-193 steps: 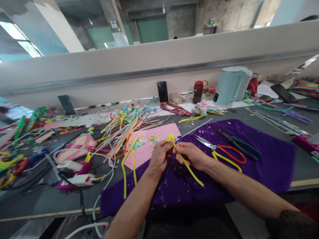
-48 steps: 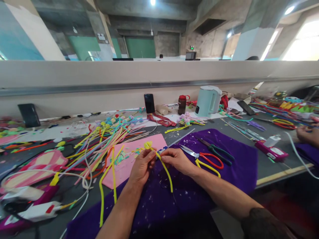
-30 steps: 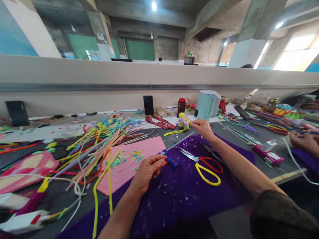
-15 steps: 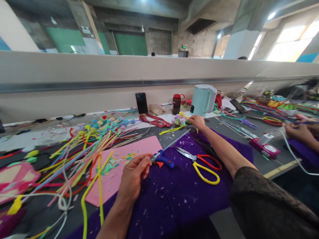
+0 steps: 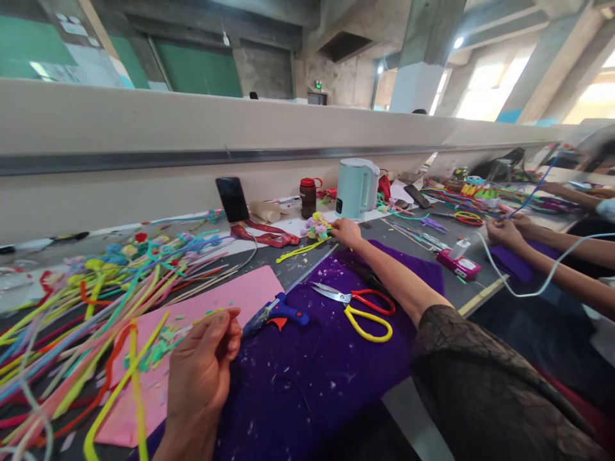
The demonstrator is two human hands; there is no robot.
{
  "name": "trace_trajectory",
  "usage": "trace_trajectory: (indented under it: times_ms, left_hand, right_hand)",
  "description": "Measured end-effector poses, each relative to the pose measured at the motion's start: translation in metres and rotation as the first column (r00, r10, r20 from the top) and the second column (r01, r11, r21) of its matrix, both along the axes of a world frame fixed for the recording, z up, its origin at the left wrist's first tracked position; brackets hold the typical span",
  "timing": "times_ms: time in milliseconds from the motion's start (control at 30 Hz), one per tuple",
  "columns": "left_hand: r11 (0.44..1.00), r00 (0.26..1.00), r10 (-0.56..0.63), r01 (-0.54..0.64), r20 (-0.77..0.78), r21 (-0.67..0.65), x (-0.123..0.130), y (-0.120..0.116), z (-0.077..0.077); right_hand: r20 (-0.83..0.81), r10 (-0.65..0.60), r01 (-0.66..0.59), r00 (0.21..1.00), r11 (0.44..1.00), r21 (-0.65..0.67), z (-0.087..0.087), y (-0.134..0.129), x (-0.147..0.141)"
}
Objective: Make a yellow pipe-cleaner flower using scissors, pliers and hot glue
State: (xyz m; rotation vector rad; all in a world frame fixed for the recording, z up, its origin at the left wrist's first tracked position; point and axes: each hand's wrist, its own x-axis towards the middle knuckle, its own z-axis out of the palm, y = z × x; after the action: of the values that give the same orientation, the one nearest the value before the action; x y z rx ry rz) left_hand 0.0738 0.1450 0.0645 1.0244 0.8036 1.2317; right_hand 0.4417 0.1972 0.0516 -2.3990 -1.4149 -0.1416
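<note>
My left hand (image 5: 200,368) is raised over the edge of the pink sheet (image 5: 259,282), thumb and fingers pinched together; what they hold, if anything, is hidden. To its right a blue glue gun (image 5: 291,312) with an orange trigger lies on the purple cloth (image 5: 269,390). My right hand (image 5: 348,233) stretches far across the table, its fingertips closed at the edge of a small bunch of lilac and yellow pipe-cleaner flowers (image 5: 317,225). Below that forearm lie open scissors (image 5: 355,301) with one red and one yellow handle.
Many coloured pipe cleaners (image 5: 110,320) spread across the left side. Along the back stand a phone (image 5: 232,200), a brown bottle (image 5: 308,200) and a pale blue kettle (image 5: 356,189). A magenta power strip (image 5: 459,264) and another person's hands (image 5: 509,232) are at the right.
The view has swung right, so things sit further left. My left hand has moved away from the glue gun's tip, leftward and nearer me. My right hand stays at the flowers.
</note>
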Motion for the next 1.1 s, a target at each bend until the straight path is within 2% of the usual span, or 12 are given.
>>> trace_trajectory:
  times_ms: [267, 400, 533, 700, 800, 867, 900, 967, 1000, 1033, 1067, 1100]
  left_hand:
    - [0.997, 0.994, 0.075, -0.073, 0.078, -0.029, -0.001, 0.004, 0.003]
    - [0.995, 0.989, 0.096, -0.095, 0.110, -0.019, -0.002, 0.002, 0.004]
    - [0.992, 0.982, 0.125, -0.126, 0.141, 0.002, -0.005, 0.002, 0.005]
    - [0.986, 0.975, 0.108, -0.130, 0.193, 0.108, -0.008, 0.001, 0.010]
    - [0.961, 0.981, 0.133, -0.162, 0.139, 0.226, -0.006, -0.005, 0.007]
    - [0.935, 0.997, 0.070, -0.077, 0.033, 0.346, -0.003, -0.011, 0.002]
    - [0.918, 1.000, -0.024, 0.030, -0.020, 0.396, -0.001, -0.015, -0.001]
    - [0.838, 0.958, -0.235, 0.286, -0.166, 0.465, 0.002, -0.021, -0.009]
    - [0.790, 0.920, -0.312, 0.389, -0.236, 0.474, 0.002, -0.023, -0.012]
    - [0.761, 0.898, -0.351, 0.439, -0.266, 0.478, 0.002, -0.023, -0.015]
    - [0.753, 0.892, -0.363, 0.451, -0.270, 0.479, 0.001, -0.023, -0.017]
    - [0.767, 0.905, -0.348, 0.424, -0.243, 0.481, 0.000, -0.021, -0.019]
  right_hand:
    - [0.005, 0.053, -0.053, 0.999, 0.982, 0.181, 0.019, -0.016, -0.021]
    - [-0.043, 0.194, -0.175, 0.980, 0.947, 0.268, 0.024, -0.033, -0.045]
    - [-0.124, 0.336, -0.280, 0.934, 0.900, 0.334, 0.021, -0.060, -0.064]
    - [-0.223, 0.426, -0.331, 0.877, 0.871, 0.363, 0.013, -0.085, -0.077]
    - [-0.271, 0.502, -0.399, 0.821, 0.845, 0.357, 0.014, -0.090, -0.096]
    - [-0.306, 0.581, -0.479, 0.754, 0.806, 0.348, 0.019, -0.093, -0.121]
    - [-0.323, 0.622, -0.520, 0.713, 0.779, 0.351, 0.023, -0.095, -0.136]
    - [-0.352, 0.712, -0.605, 0.608, 0.703, 0.375, 0.032, -0.100, -0.171]
    - [-0.395, 0.785, -0.650, 0.477, 0.618, 0.442, 0.036, -0.102, -0.188]
    - [-0.427, 0.840, -0.693, 0.334, 0.526, 0.493, 0.039, -0.104, -0.203]
    - [-0.443, 0.868, -0.716, 0.226, 0.456, 0.528, 0.042, -0.104, -0.217]
    - [-0.466, 0.872, -0.743, 0.150, 0.411, 0.528, 0.043, -0.104, -0.228]
